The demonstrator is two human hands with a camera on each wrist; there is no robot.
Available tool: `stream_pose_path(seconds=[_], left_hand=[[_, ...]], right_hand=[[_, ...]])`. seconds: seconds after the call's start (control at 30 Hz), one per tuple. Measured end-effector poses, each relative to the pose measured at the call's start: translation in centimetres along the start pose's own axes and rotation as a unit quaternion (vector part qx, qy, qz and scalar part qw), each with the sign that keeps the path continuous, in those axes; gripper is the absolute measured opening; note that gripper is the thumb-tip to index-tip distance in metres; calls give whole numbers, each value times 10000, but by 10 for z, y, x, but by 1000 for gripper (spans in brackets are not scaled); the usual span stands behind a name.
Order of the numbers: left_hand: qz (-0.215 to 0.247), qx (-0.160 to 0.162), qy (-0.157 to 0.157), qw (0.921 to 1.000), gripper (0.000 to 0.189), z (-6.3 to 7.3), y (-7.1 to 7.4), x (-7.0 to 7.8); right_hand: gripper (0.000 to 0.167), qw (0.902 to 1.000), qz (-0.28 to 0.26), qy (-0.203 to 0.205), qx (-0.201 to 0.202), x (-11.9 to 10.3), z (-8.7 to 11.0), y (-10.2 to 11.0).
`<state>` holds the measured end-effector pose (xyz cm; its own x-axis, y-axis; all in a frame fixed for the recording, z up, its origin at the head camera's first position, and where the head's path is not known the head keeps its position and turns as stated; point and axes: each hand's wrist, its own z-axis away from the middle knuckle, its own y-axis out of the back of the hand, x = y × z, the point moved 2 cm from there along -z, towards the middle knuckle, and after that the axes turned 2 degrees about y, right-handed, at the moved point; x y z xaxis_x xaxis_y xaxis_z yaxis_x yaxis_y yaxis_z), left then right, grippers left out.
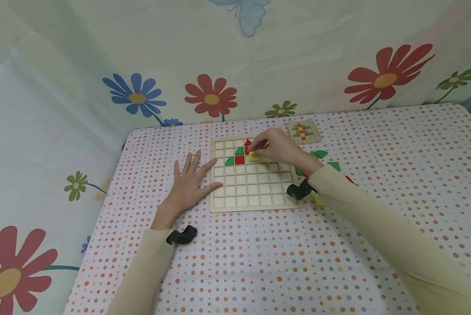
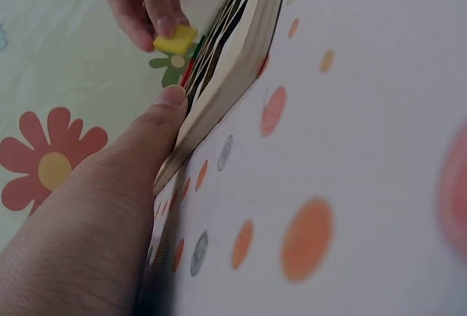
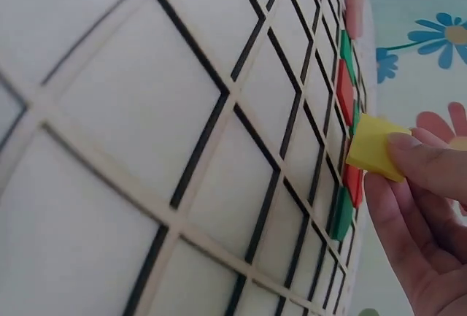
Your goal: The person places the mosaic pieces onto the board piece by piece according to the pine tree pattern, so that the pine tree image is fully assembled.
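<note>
My right hand (image 1: 275, 146) pinches a yellow square tile (image 3: 376, 146) between thumb and fingers, close over the upper part of a wooden grid board (image 1: 241, 209). Red and green pieces sit in cells near it: a red square (image 1: 239, 160), a green quarter-round piece (image 1: 229, 161) to its left, and a red triangle (image 1: 247, 142) at the top. Part of this group is hidden behind the right hand. My left hand (image 1: 188, 183) lies with fingers spread at the board's left edge, its thumb on the frame, as the left wrist view also shows.
A pattern card (image 1: 304, 132) with a coloured tree-like design lies behind the board on the right. Loose pieces, including a green one (image 1: 334, 166) and a yellow one (image 1: 319, 201), lie right of the board, partly under the right arm. A flowered curtain (image 1: 290, 57) hangs behind the dotted table.
</note>
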<state>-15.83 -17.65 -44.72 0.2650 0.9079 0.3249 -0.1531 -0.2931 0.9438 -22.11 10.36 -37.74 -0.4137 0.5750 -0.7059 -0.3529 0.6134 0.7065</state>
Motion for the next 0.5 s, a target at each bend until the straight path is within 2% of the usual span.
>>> stream_pose_path(seconds=[0.17,0.37,0.5], left_hand=[[41,-25,9,10000,81,0,1,2],[28,-18,8,10000,81,-1,-1,0],[9,-1,21,10000,80,-1,-2,-2]], right_hand=[[8,9999,-61,-8,-108,0,-10,-8],[11,9998,-65,-149,-121,2,-12,-11],[12,9997,90,-5,-221,1,-13,-13]])
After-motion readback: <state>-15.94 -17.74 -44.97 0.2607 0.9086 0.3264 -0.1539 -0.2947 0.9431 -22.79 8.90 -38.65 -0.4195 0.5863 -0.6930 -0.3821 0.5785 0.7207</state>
